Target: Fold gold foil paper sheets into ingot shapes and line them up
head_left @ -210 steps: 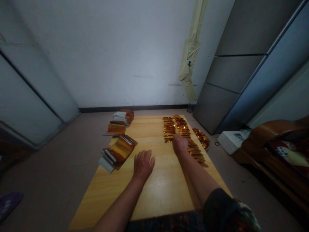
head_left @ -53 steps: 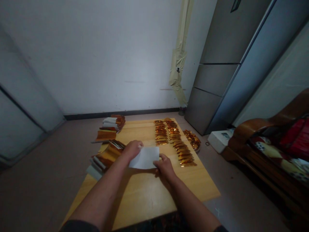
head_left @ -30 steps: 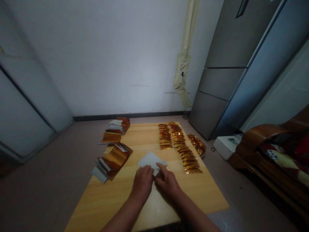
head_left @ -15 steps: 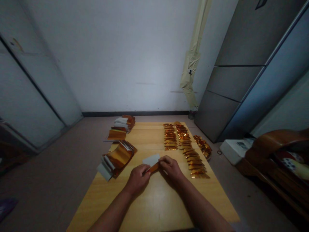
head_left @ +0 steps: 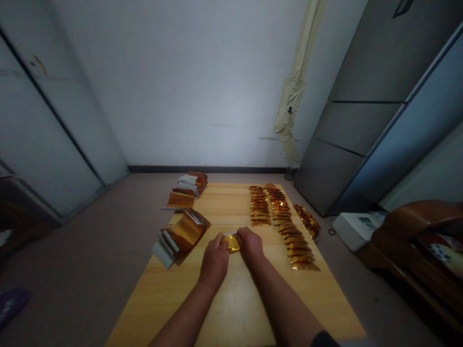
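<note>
A sheet of gold foil paper (head_left: 231,244) lies partly folded on the wooden table, its shiny gold side up and a strip of its pale side showing at the far edge. My left hand (head_left: 216,258) grips its left end, fingers bent over it. At the right end my right hand (head_left: 250,242) is closed on the paper, its fingertips mostly hidden. Left of my hands rests a loose stack of gold foil sheets (head_left: 184,231) with white backs. To the right, overlapping rows of folded gold foil pieces (head_left: 297,246) run along the table.
Another stack of foil sheets (head_left: 181,198) sits at the table's (head_left: 231,308) far left corner. A container heaped with folded gold pieces (head_left: 306,219) stands beyond the right edge. Behind are a white wall (head_left: 202,96) and a grey refrigerator (head_left: 347,125); a wooden seat (head_left: 408,246) is at right.
The paper has gone from a raised sheet with a white part spread out to a smaller gold piece flat on the table. Both hands have come down around it; the view has shifted slightly.
</note>
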Motion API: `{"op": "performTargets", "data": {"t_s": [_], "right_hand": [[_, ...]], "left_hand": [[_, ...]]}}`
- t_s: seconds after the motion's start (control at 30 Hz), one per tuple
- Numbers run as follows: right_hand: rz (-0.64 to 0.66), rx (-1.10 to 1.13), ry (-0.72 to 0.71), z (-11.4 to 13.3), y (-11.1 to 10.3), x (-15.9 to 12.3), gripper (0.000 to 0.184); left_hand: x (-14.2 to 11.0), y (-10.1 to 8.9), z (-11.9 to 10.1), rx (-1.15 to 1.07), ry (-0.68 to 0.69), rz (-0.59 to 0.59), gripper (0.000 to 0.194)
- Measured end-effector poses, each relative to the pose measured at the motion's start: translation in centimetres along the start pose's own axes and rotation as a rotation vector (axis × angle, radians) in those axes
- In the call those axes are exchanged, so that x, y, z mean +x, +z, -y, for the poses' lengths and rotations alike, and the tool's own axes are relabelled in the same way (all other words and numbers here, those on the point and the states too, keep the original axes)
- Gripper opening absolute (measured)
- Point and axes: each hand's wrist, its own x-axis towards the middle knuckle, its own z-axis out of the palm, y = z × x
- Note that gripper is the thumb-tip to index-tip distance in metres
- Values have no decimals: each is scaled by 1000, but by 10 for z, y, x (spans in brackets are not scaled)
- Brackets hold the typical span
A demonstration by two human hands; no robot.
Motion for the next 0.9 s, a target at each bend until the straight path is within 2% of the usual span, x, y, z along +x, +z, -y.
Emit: {"op": "performTargets", "data": {"t_s": [0.17,0.37,0.5,0.67,0.9], "right_hand": [[-20,76,-19,-5,-4,1,24],[63,-51,31,3,-4,8,23],[92,-103,38,6,-4,12,24],[160,-141,43,6,-7,19,26],[172,-151,52,9,-11,21,26]], "left_hand": [[-6,-2,-3,112,21,25,27],[-10,-5,-7,213,24,-3,24],[-9,-8,-9,297,23,30,25],[-9,-12,-12,322,19,54,26],[-7,-19,-16,344,10,92,21]]}}
